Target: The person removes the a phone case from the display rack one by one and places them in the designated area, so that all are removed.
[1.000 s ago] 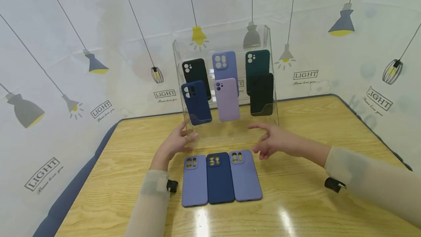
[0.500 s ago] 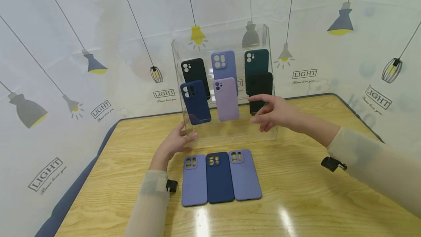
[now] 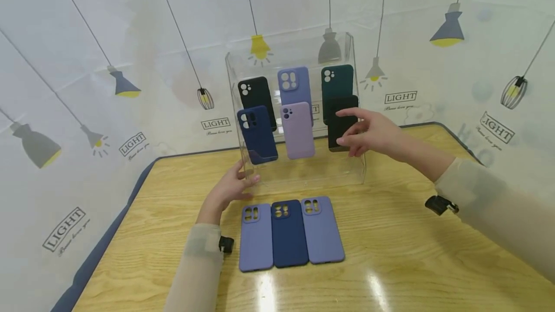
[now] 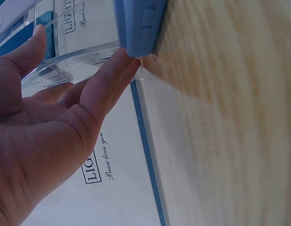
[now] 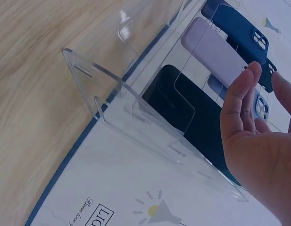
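A clear acrylic display stand (image 3: 350, 48) holds two rows of phone cases. Its front row has a navy case (image 3: 260, 138), a lilac case (image 3: 299, 131) and a black case (image 3: 340, 128). Behind them are a black case (image 3: 255, 91), a periwinkle case (image 3: 296, 89) and a dark green case (image 3: 337, 85). My left hand (image 3: 227, 188) rests at the stand's lower left edge, its fingers (image 4: 105, 82) reaching past the edge and its thumb in front. My right hand (image 3: 373, 131) hovers before the front black case, index finger extended and nothing in its grasp.
Side by side on the wooden table (image 3: 390, 264), in front of the stand, lie a periwinkle case (image 3: 256, 249), a navy case (image 3: 291, 242) and another periwinkle case (image 3: 325, 237). A lamp-patterned wall covering (image 3: 173, 23) rises behind.
My right hand has risen from near the stand's base to in front of the right-hand black case. The left hand and the cases have stayed in place.
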`<action>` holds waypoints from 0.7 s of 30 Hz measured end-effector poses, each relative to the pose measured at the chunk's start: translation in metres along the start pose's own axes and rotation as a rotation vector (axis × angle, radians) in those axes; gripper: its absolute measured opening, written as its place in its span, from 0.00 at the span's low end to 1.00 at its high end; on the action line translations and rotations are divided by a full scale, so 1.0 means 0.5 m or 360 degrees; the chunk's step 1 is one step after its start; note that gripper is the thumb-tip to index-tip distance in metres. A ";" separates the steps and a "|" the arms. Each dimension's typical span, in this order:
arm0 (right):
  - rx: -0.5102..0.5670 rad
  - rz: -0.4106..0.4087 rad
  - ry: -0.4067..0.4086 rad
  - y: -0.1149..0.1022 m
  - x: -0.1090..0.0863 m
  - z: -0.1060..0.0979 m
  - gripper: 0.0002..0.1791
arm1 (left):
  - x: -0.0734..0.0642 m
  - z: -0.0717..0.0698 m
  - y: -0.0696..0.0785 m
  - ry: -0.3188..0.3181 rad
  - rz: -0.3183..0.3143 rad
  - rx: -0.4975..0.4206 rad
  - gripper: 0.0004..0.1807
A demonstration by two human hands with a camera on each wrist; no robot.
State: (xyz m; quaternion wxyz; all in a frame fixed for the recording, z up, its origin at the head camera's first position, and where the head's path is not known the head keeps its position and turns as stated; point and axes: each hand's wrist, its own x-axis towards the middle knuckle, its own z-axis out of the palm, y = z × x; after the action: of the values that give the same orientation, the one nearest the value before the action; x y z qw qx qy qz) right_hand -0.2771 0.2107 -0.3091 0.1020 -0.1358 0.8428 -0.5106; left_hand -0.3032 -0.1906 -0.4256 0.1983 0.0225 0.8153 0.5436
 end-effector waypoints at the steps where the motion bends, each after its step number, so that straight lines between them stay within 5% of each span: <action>1: -0.0012 -0.0004 0.0020 -0.002 0.000 -0.003 0.45 | 0.000 0.000 -0.001 -0.0002 -0.0001 -0.0005 0.48; 21: -0.0542 0.0006 0.0279 0.019 0.025 -0.079 0.52 | -0.001 0.000 0.001 -0.0016 -0.0003 -0.0019 0.48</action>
State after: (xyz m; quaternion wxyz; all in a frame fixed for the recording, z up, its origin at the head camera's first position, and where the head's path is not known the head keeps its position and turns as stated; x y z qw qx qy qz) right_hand -0.3025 0.2437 -0.2997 0.0047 -0.1047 0.9229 -0.3705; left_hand -0.3026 -0.1906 -0.4249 0.2030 0.0232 0.8110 0.5482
